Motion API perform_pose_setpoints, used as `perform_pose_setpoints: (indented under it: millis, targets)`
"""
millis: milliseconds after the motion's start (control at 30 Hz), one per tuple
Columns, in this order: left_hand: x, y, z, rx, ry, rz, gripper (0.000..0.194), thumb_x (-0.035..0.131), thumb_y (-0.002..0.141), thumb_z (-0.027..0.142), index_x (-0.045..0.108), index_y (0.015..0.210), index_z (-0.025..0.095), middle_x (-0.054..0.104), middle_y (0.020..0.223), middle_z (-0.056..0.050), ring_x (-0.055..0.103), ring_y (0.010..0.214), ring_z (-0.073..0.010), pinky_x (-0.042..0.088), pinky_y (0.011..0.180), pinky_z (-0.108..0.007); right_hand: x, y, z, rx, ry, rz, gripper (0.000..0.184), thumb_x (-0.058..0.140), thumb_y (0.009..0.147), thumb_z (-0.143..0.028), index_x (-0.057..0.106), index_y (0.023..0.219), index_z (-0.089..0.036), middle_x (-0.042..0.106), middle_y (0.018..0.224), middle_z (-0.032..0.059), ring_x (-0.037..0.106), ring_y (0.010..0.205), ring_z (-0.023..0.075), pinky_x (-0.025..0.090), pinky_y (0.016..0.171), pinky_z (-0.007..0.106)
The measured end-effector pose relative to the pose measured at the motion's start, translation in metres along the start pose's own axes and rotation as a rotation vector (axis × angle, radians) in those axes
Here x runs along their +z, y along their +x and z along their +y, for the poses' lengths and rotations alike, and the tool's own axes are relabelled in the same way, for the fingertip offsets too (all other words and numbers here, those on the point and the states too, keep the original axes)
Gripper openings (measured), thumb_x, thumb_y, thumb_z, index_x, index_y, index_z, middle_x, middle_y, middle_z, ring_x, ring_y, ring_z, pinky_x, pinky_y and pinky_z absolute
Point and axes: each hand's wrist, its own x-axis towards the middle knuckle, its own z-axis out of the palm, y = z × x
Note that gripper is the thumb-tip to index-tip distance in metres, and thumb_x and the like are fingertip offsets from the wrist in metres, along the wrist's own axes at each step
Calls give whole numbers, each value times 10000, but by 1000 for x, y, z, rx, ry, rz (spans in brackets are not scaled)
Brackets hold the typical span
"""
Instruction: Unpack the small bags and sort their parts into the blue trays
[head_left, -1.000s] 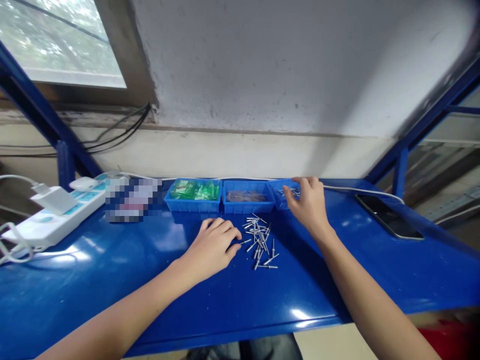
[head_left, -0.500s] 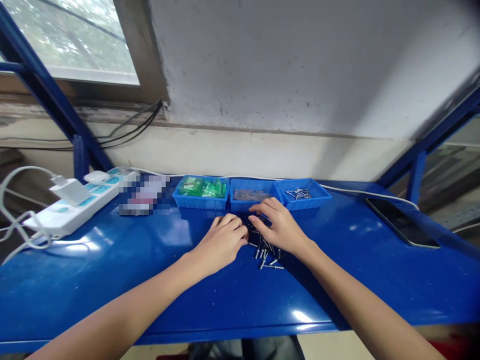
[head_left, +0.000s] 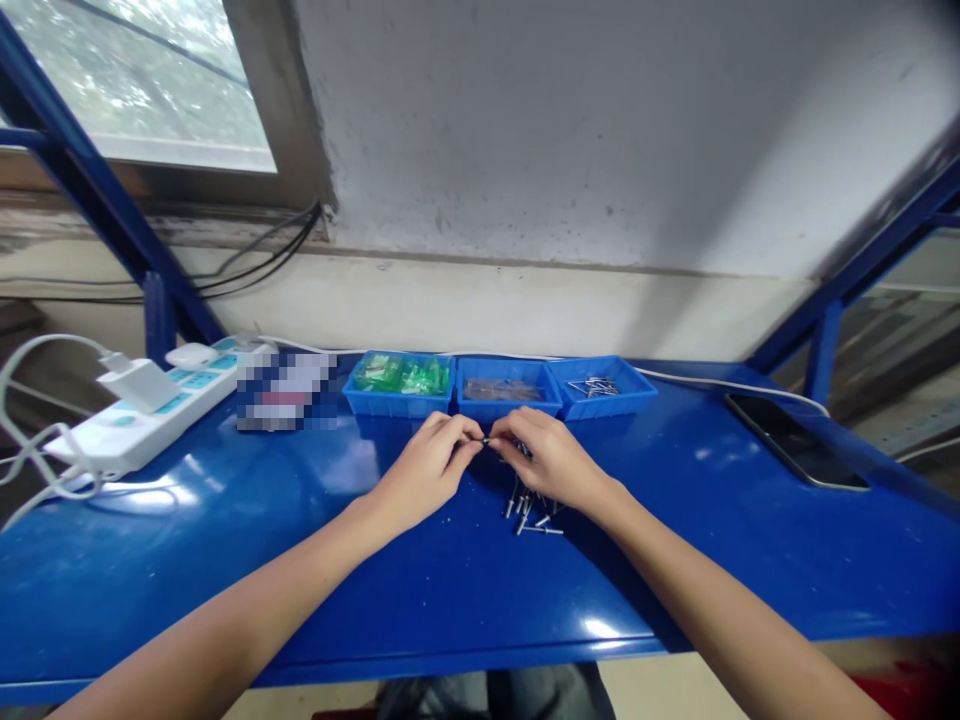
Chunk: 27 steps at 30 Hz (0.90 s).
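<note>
My left hand (head_left: 433, 455) and my right hand (head_left: 546, 452) meet above the blue table, fingertips pinched. Between them shows a small metal piece (head_left: 486, 441), which looks like a blind rivet; most of it is hidden by the fingers. Beneath and in front of my right hand lies a loose pile of blind rivets (head_left: 523, 512), partly covered by that hand. Just beyond my hands stand three blue bins: the left bin (head_left: 397, 404) has green plastic packets, the middle bin (head_left: 510, 408) thin brownish pieces in clear plastic, the right bin (head_left: 609, 405) several rivets.
A white power strip (head_left: 161, 410) with a plugged-in charger and looping cables runs along the left side. Beside it lies a pixelated object (head_left: 289, 392). A black phone (head_left: 795, 440) rests at the right. A white cable (head_left: 727, 381) trails along the wall behind the bins.
My left hand has risen from beside the pile, and my right hand has come left to meet it. Their fingertips now pinch a small metal piece between them.
</note>
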Motion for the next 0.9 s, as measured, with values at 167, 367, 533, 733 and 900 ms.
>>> perform_pose_setpoints:
  millis: [167, 367, 533, 733, 900]
  targets:
    - [-2, -1, 8, 14, 72, 58, 134, 459, 889, 282, 566, 858, 208, 580, 820, -13, 539, 836, -169, 438, 777, -304, -3, 0, -2, 29, -18, 26, 190, 413, 929, -291, 553, 866, -179, 599, 745, 45, 527, 685, 156, 398, 655, 280]
    - [-6, 0, 13, -46, 84, 61, 226, 416, 904, 311, 593, 804, 211, 595, 730, -1, 551, 763, -167, 422, 729, -297, -4, -1, -6, -17, 30, 13, 111, 511, 870, -240, 528, 964, -183, 596, 795, 36, 540, 737, 157, 419, 690, 281]
    - [0, -2, 17, -93, 67, -6, 212, 483, 867, 387, 589, 804, 215, 622, 721, 16, 552, 749, -166, 399, 704, -302, -9, 0, 0, -44, -22, 50, 82, 456, 892, -205, 534, 873, -189, 591, 774, 33, 520, 710, 152, 404, 675, 279]
    - [14, -12, 27, -7, 176, -164, 304, 641, 720, 501, 584, 841, 228, 629, 827, 1, 525, 876, -225, 365, 778, -379, -37, -9, 46, 267, -333, 514, 159, 443, 889, -273, 567, 872, -175, 572, 757, 61, 515, 735, 194, 407, 716, 329]
    - [12, -14, 23, 25, 249, -209, 62, 542, 826, 244, 603, 826, 233, 628, 875, -3, 507, 925, -219, 331, 809, -397, -44, -13, 61, 393, -415, 583, 202, 477, 863, -322, 582, 953, -175, 565, 772, 66, 512, 768, 223, 412, 741, 364]
